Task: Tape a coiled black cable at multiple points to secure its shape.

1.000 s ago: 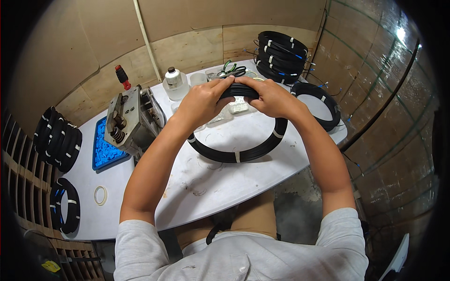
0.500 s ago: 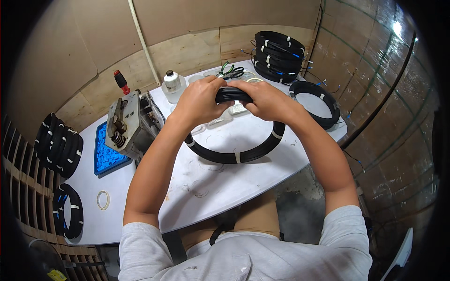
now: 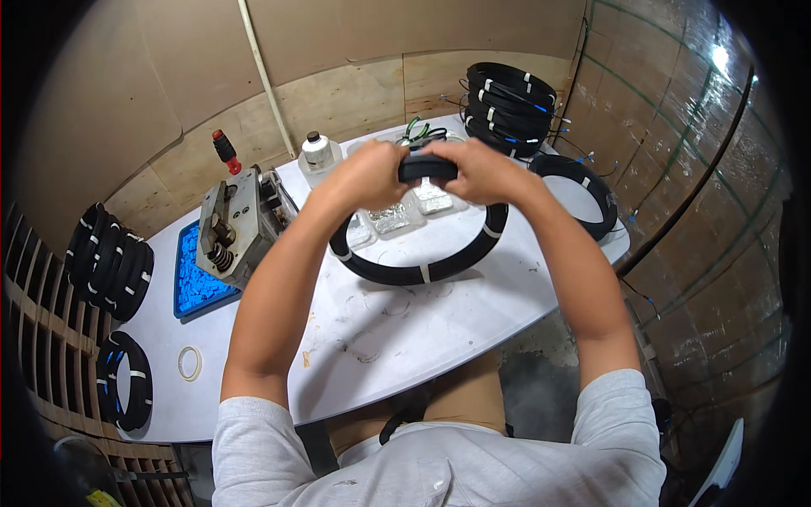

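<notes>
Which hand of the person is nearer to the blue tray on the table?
Left. The left hand grips the black coil to the right of the blue tray; the right hand grips the same coil, farther to the right.

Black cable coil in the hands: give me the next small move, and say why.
Probably squeeze the far side of the coil snugly together: the left hand and right hand both grip it there, and while white bands show at its near edge and sides, none shows between the hands.
</notes>
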### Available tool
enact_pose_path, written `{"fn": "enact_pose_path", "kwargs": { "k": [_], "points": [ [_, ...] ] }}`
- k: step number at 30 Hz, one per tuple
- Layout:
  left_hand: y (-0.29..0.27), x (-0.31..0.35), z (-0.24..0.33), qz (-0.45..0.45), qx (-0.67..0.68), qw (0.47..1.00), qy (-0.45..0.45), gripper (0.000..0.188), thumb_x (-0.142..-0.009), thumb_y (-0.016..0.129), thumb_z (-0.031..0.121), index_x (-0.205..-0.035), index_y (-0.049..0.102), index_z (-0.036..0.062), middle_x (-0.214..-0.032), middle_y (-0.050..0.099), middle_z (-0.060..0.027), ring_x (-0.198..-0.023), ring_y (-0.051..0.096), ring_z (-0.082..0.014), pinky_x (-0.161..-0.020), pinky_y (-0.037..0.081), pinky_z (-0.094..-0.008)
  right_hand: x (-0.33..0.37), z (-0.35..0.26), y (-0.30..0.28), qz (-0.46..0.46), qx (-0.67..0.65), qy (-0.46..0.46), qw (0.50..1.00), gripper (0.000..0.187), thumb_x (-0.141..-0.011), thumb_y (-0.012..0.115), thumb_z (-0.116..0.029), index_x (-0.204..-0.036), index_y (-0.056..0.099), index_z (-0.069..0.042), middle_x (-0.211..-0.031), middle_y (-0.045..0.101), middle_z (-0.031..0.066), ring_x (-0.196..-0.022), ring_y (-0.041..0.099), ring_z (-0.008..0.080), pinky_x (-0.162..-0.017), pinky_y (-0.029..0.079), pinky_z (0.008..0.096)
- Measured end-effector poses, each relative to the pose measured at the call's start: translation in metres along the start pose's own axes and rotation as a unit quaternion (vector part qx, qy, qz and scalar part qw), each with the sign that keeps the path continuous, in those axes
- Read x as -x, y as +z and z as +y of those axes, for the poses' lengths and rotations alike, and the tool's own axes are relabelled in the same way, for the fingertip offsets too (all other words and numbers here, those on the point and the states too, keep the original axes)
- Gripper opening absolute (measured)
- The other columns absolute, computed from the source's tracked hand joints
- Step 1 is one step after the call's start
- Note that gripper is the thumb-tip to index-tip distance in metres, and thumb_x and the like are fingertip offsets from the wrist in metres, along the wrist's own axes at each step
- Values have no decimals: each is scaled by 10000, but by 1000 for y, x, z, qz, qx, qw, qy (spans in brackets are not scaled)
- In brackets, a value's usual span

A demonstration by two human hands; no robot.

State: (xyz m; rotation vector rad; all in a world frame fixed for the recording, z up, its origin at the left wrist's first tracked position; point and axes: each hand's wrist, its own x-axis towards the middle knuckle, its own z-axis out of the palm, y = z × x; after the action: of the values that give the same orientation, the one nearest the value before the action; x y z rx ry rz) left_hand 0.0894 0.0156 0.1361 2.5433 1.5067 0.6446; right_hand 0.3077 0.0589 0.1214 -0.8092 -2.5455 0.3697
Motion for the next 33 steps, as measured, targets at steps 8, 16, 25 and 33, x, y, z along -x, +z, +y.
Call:
{"fn": "enact_pose_path", "kwargs": {
  "k": [8, 16, 25, 33],
  "points": [
    [17, 6, -8, 120, -45, 989, -74, 334, -786, 806, 295, -881, 683, 0, -789, 709, -221, -779, 695, -414, -731, 541, -487, -4, 12, 4, 42, -6, 30, 999, 321, -854, 692, -48, -1170, 636, -51, -867, 719, 162, -717, 668, 275, -693, 519, 369],
    [44, 16, -49, 183, 85, 972, -117, 343, -800, 816, 261, -834, 622, -19, -746, 688, -235, -742, 694, -414, -668, 517, -469, -3, 21, 5, 59, -47, 42, 996, 298, -858, 702, -52, -1147, 633, -39, -833, 701, 156, -715, 659, 252, -696, 516, 356],
    [24, 18, -39, 84, 58, 986, -132, 353, -784, 816, 284, -914, 655, -2, -727, 675, -221, -699, 665, -417, -666, 509, -463, -4, 14, 5, 30, -15, 55, 998, 299, -849, 705, -69, -1141, 642, -57, -861, 702, 156, -734, 664, 303, -704, 520, 371],
    [38, -3, -32, 150, 4, 988, -42, 265, -822, 772, 222, -1009, 668, 66, -751, 701, -192, -751, 690, -415, -668, 542, -512, -7, 20, 5, 36, -57, 49, 996, 314, -853, 728, -69, -1153, 636, -61, -849, 706, 142, -731, 671, 252, -700, 515, 359]
  ]
}}
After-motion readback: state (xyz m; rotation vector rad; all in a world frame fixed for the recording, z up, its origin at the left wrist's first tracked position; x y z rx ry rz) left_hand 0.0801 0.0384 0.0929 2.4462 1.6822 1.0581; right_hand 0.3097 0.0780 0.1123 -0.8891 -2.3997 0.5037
